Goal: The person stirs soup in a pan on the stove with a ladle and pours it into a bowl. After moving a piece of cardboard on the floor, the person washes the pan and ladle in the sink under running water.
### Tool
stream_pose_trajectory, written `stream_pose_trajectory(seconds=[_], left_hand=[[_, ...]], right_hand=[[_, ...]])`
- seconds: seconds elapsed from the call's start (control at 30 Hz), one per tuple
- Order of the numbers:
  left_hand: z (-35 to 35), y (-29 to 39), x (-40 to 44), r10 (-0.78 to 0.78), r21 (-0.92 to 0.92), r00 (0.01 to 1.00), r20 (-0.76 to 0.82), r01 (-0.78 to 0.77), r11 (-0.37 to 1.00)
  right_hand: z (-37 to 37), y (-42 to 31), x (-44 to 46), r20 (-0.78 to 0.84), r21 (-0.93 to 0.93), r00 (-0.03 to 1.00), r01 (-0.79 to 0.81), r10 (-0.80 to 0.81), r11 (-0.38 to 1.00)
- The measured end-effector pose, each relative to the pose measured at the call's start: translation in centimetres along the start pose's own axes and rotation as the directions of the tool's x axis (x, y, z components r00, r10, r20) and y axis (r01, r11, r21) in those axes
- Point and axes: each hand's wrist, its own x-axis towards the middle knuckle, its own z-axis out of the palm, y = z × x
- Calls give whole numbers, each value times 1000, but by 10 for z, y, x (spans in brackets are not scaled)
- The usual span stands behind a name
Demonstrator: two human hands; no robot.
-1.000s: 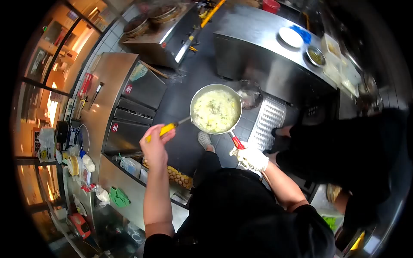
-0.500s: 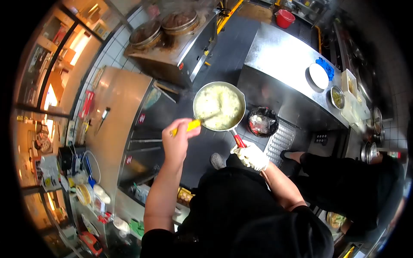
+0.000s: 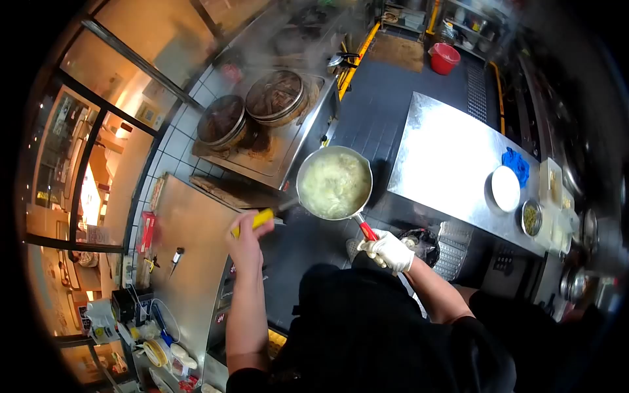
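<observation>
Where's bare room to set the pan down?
Best looks like the steel table right of the pan, up to the white plate and blue bundle. Smaller: left counter, right of the slim tool. Crowded: the table's far-right edge, with bowl and tubs.

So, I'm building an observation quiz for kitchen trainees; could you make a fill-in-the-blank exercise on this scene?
The left hand holds a utensil by its ____ grip.
The right hand wears a ____ glove.
It holds the pan handle, which is coloured ____.
Beside the white plate lies a crumpled item coloured ____.

Yellow; white; red; blue.
</observation>
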Motion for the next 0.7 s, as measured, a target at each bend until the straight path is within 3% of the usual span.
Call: stream_pose_trajectory(seconds=[0.1,0.13,0.2,0.27,0.33,0.4,0.43,0.5,0.63,0.7], left_hand=[[73,4,44,7,-53,1000,16,-6,999],[92,-1,65,-80,23,988,134,77,997],[88,1,105,-140,49,984,108,135,990],[81,6,152,-142,59,990,23,141,988],[100,6,201,11,82,999,34,-14,997],[136,-5,246,-52,91,996,71,46,995],[147,-37,275,-12,126,989,145,-7,992],[170,-29,297,-37,116,968,246,9,993],[188,3,365,-130,5,975,182,131,991],[209,0,412,12,104,986,167,-30,994]], right_hand=[[-14,-35,42,26,-31,1000,15,-14,999],[-20,-56,67,22,-2,1000,-7,7,1000],[-24,-97,97,-37,-37,999,-17,16,999],[-35,-121,124,12,10,1000,-7,7,1000],[-43,-139,163,14,-13,1000,-26,27,1000],[-45,-162,201,-15,-28,999,-35,35,999],[-48,-172,221,-24,-1,999,-30,30,1000],[-63,-186,262,-10,56,1000,3,-2,998],[-82,-250,302,-76,97,997,-1,8,995],[-88,-287,316,-103,35,994,28,-24,999]])
